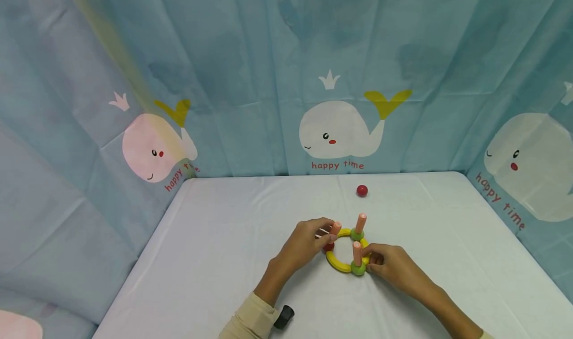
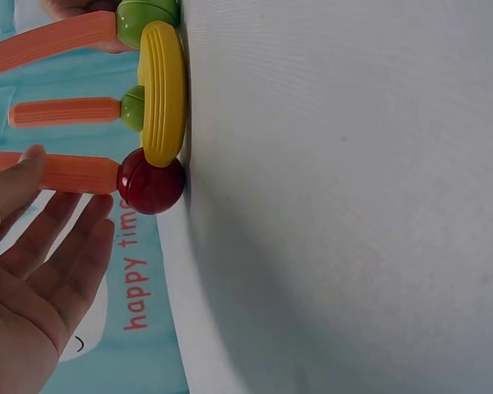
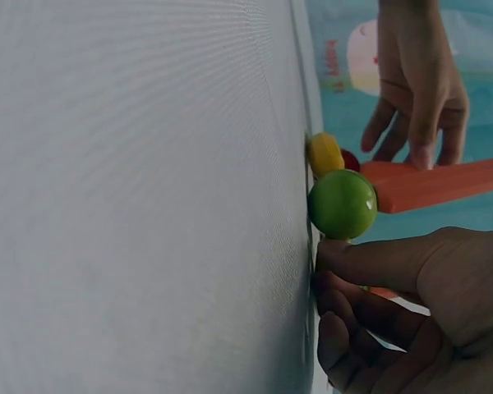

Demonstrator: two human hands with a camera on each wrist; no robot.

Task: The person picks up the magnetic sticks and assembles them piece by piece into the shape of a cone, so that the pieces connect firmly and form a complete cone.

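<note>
A ring of yellow curved pieces (image 1: pixel 338 265) joined by balls lies on the white table, with orange sticks standing up from the balls. My left hand (image 1: pixel 304 242) holds the left orange stick (image 2: pixel 74 173) between thumb and fingers; that stick rises from a red ball (image 2: pixel 152 182). At the ring's right side, my right hand (image 1: pixel 394 267) pinches the right-hand yellow curved piece (image 1: pixel 365 245) beside the near green ball (image 3: pixel 343 203). That grip is partly hidden in the right wrist view. Another green ball (image 1: pixel 356 234) with its orange stick (image 1: pixel 360 223) is at the far side.
A loose red ball (image 1: pixel 362 191) lies near the table's back edge. By the left sleeve is a small black object (image 1: pixel 284 317). A blue curtain (image 1: pixel 250 80) with printed whales hangs behind and at both sides of the white table (image 1: pixel 201 259).
</note>
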